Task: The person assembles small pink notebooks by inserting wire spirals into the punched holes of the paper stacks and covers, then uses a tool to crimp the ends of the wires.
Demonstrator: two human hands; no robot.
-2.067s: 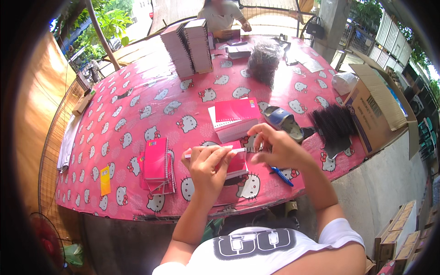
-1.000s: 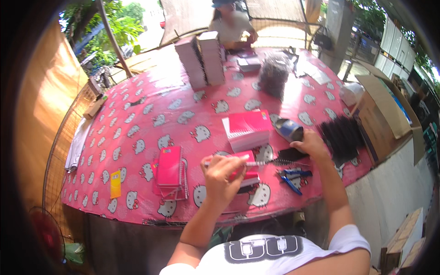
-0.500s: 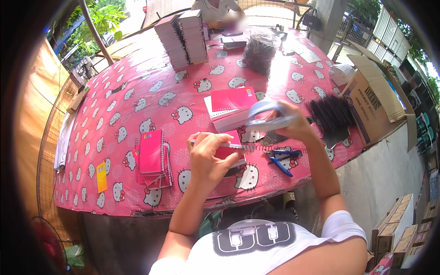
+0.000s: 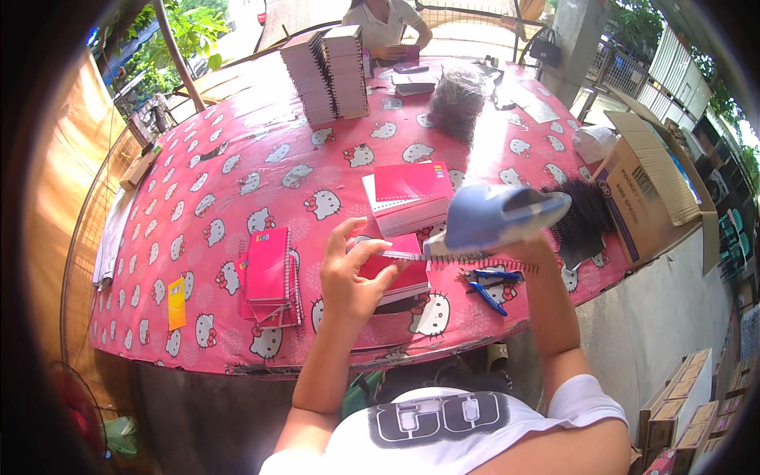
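My left hand [image 4: 355,269] grips a pink-covered notebook [image 4: 402,247] at its edge, thumb and fingers closed over it. Under it lies a small stack of pink notebooks [image 4: 408,281]. A dark spiral coil [image 4: 479,260] runs from the notebook's right edge toward my right hand [image 4: 529,244]. That hand is closed round a blue-grey hand tool [image 4: 495,215] with a looped handle, smeared by motion; its exact kind does not show. The tool's narrow end is close to the coil and the notebook's edge. Just below lie blue-handled pliers [image 4: 489,290].
A stack of punched pink-covered sheets [image 4: 408,194] sits ahead; bound notebooks [image 4: 267,269] lie left, beside a yellow card [image 4: 176,303]. Black coils [image 4: 582,218] and a cardboard box [image 4: 645,186] stand right. Tall notebook stacks [image 4: 324,75] and a person [image 4: 388,28] are at the far side.
The blue-grey tool has swung right and turned, its narrow end now by the notebook's edge. My left hand keeps its hold, its upper fingers more raised. The view has shifted slightly.
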